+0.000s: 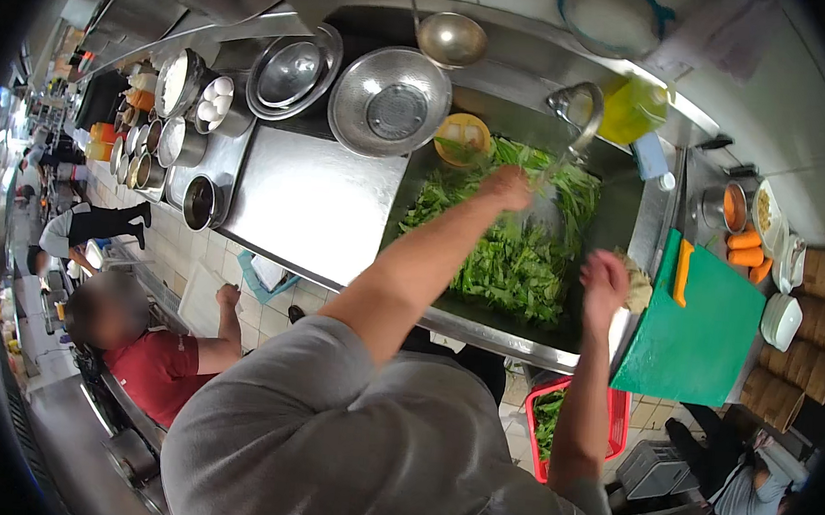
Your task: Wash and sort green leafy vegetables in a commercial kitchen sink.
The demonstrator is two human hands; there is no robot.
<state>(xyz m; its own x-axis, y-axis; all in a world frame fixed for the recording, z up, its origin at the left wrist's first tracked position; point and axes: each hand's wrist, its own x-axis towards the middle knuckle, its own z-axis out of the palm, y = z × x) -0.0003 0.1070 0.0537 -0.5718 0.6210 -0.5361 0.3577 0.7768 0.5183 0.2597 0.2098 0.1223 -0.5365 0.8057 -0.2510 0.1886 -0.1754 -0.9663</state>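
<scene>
A stainless steel sink (614,200) lies before me, with loose leafy greens (511,279) spread through it. My left hand (507,187) is over the greens, close to the water stream below the curved faucet (594,116). Its fingers are hidden, so any hold on a leaf is not visible. At the sink's right side my right hand (604,285) is raised, empty, its fingers loosely bent. A crumpled beige cloth (637,282) lies just beside it on the rim. Against the sink's back left corner is a round yellow container (462,139).
A green cutting board (698,328) bears a yellow-handled knife (682,273); carrots (745,248) lie behind. Left of the sink are a perforated steel bowl (390,101) and a steel counter (309,200). A red basket (617,426) of greens is below. A person in red (161,369) is at left.
</scene>
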